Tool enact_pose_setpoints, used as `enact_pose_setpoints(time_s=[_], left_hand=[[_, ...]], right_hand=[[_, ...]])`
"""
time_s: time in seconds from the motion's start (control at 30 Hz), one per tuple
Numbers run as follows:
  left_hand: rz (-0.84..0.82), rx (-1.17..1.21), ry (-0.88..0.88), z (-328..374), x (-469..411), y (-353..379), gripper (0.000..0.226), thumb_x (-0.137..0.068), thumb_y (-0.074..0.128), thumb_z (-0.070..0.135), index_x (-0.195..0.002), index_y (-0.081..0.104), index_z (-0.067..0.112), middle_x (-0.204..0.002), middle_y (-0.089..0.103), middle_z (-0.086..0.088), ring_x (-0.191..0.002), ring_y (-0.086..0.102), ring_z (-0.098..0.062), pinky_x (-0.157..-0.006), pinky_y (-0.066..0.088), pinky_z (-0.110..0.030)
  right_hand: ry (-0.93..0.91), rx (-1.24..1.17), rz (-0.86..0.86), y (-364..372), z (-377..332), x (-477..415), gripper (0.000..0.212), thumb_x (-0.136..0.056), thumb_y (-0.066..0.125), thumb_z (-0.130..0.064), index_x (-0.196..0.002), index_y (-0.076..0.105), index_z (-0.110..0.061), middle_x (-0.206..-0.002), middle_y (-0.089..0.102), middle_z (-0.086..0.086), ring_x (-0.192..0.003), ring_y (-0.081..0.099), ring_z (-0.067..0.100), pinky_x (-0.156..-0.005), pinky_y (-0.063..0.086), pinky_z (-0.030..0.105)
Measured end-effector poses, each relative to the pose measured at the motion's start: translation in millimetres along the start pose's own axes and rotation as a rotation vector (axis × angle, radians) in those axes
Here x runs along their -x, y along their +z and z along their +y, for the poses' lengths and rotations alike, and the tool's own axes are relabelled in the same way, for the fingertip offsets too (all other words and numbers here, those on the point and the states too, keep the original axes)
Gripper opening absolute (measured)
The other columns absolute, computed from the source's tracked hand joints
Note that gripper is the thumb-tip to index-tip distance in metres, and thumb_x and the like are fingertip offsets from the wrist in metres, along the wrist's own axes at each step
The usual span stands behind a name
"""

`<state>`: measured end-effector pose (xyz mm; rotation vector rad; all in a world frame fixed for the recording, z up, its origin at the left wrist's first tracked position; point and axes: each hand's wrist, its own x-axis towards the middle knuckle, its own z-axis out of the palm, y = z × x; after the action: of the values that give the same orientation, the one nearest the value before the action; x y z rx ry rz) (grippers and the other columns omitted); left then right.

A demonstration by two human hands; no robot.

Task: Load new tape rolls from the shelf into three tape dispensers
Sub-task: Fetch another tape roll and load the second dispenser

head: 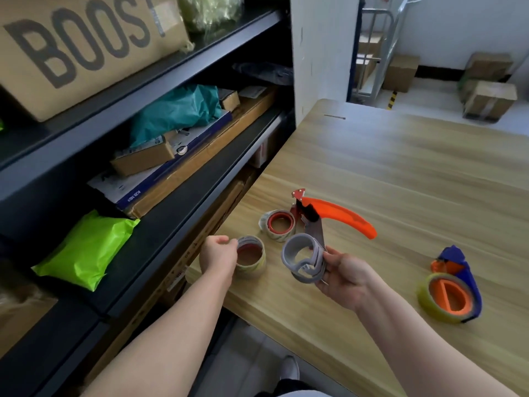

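While we hold a part in each hand over the near table corner, the scene reads like this:

Left hand (218, 257): our fingers are curled onto the rim of a tape roll (251, 257), thumb side outward; it rests on or just over the table (400, 173), we cannot tell which.

Right hand (345, 277): closed on the lower edge of the grey dispenser (304, 258), held up off the table with its empty hub ring facing the roll.

Second roll (277, 224): lying flat beyond the grey dispenser, touching the metal head of the orange dispenser (337, 214), which carries no tape.

Blue dispenser (455, 293): well apart to the right, already wearing a yellowish roll.

Progress: we judge one dispenser loaded and two left; the grey one is in hand.

Roll, handling: light, with a stiff cardboard core and slick outer wraps; we judge it safest pinched across its width, thumb inside the core, not by the glossy face.

Grey dispenser, handling: light, rigid plastic; we keep our grip on the body away from the hub, so the roll can slide on.

Care: the orange dispenser's toothed blade end is sharp; we would take it by the handle.

Shelf (148, 156): to our left, packed with boxes and bags; we see no rolls on it.
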<state>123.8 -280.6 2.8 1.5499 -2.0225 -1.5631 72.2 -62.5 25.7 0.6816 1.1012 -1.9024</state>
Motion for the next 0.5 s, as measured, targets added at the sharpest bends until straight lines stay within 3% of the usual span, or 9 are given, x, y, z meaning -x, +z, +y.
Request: enact_pose_setpoints(time_s=[0.13,0.27,0.33,0.5], left_hand=[[-0.058,0.114,0.024,8.2,23.4,-12.7,0.004,-0.091,0.066,0.019,-0.095,0.066,0.020,-0.094,0.070,-0.006,-0.080,0.065,-0.016,-0.059,0.053,-0.024],[0.004,0.214,0.042,0.9,51.5,-43.2,0.004,-0.092,0.063,0.015,-0.094,0.067,0.017,-0.084,0.067,-0.005,-0.071,0.060,-0.015,-0.061,0.054,-0.026],[0.070,0.261,0.053,-9.1,68.2,-63.7,0.006,-0.092,0.063,0.016,-0.094,0.068,0.014,-0.078,0.065,-0.005,-0.067,0.058,-0.015,-0.061,0.053,-0.027],[0.224,0.377,0.018,-42.6,130.0,-118.5,0.010,-0.092,0.063,0.017,-0.082,0.066,0.018,-0.074,0.062,-0.001,-0.068,0.056,-0.014,-0.060,0.051,-0.024]], right_hand=[[0.026,0.032,-0.078,17.1,5.1,0.5,0.038,-0.105,0.027,-0.007,-0.129,0.056,-0.015,-0.094,0.066,0.006,-0.080,0.060,0.020,-0.067,0.045,0.031],[0.060,0.149,-0.146,34.3,15.3,15.8,0.034,-0.105,0.030,-0.009,-0.106,0.063,-0.015,-0.068,0.072,0.003,-0.075,0.060,0.018,-0.063,0.043,0.029],[0.082,0.214,-0.188,43.7,23.4,27.1,0.032,-0.105,0.032,-0.012,-0.104,0.064,-0.015,-0.063,0.071,0.002,-0.073,0.059,0.016,-0.063,0.044,0.027],[0.145,0.351,-0.354,68.3,61.4,61.2,0.030,-0.106,0.032,-0.013,-0.124,0.055,-0.021,-0.087,0.066,0.002,-0.077,0.060,0.016,-0.066,0.045,0.029]])
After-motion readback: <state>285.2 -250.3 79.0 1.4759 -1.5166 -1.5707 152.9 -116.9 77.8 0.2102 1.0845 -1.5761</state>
